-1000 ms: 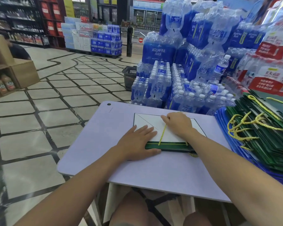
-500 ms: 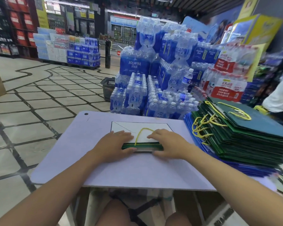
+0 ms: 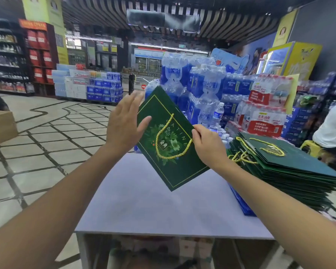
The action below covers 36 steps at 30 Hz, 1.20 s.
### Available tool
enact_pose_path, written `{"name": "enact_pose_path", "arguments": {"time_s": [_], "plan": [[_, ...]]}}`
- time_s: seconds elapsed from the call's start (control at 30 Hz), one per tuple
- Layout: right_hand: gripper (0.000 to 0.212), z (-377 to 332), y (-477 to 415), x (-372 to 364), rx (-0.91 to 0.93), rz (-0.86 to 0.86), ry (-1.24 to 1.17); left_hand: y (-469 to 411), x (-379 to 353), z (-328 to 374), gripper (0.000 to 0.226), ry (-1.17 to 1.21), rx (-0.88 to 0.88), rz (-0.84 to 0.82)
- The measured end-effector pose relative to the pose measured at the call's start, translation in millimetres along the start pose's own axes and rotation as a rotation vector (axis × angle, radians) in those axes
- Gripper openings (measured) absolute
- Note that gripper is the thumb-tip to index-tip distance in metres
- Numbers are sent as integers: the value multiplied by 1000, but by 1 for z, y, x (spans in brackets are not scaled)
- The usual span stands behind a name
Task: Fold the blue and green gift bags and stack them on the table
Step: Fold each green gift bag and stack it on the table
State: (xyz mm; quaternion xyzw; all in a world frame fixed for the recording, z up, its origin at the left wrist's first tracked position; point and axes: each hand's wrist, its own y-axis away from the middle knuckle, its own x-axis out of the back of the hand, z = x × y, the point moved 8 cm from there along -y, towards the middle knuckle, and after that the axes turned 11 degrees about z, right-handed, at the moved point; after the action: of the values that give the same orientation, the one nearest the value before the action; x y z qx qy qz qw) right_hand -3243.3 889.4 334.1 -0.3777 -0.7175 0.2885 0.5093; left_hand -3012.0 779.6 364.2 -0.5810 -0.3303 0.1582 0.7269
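A flattened green gift bag [image 3: 169, 144] with a gold rope handle and a floral print hangs tilted in the air above the lilac table [image 3: 153, 206]. My right hand [image 3: 208, 142] grips its right edge by the handle end. My left hand [image 3: 124, 125] is spread with straight fingers at the bag's left edge, the thumb against its front. A tall stack of folded green bags [image 3: 283, 167] lies on the table's right side, on top of folded blue bags [image 3: 242, 204] whose edge shows beneath.
Shrink-wrapped packs of water bottles [image 3: 202, 90] are piled right behind the table. A person in a white shirt [image 3: 332, 127] sits at the far right beside a yellow stool. A cardboard box [image 3: 0, 125] stands at the left on the tiled floor.
The green bag lay flat on the table under both hands; now it is lifted off the table and turned printed side toward me. The view has tilted upward.
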Motion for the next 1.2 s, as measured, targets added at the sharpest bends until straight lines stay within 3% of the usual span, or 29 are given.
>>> {"name": "enact_pose_path", "arguments": {"time_s": [0.13, 0.23, 0.3, 0.37, 0.43, 0.5, 0.6, 0.67, 0.8, 0.9, 1.2], "plan": [[25, 29, 8, -3, -361, -61, -173, 41, -44, 27, 58, 7, -127, -353], [28, 67, 52, -26, -635, -142, -227, 107, -79, 41, 80, 58, -133, -656], [29, 91, 94, -46, -759, -239, -245, 155, -97, 51, 83, 76, -139, -829], [26, 107, 131, -58, -805, -334, -171, 197, -109, 59, 71, 77, -141, -957], [29, 108, 150, -59, -713, -450, -3, 223, -116, 64, 63, 93, -109, -1024], [54, 98, 153, -55, -462, -515, 229, 231, -120, 64, 60, 102, -84, -1038], [65, 59, 148, -55, -167, -513, 201, 223, -124, 62, 62, 95, -91, -997], [69, 43, 159, -68, -72, -617, 200, 214, -126, 61, 58, 100, -79, -953], [81, 43, 188, -88, -41, -769, 291, 199, -136, 57, 49, 109, -36, -947], [91, 47, 192, -91, -34, -763, 328, 193, -153, 57, 50, 111, -43, -990], [79, 49, 194, -93, -41, -749, 344, 200, -202, 54, 50, 64, -59, -1108]]}}
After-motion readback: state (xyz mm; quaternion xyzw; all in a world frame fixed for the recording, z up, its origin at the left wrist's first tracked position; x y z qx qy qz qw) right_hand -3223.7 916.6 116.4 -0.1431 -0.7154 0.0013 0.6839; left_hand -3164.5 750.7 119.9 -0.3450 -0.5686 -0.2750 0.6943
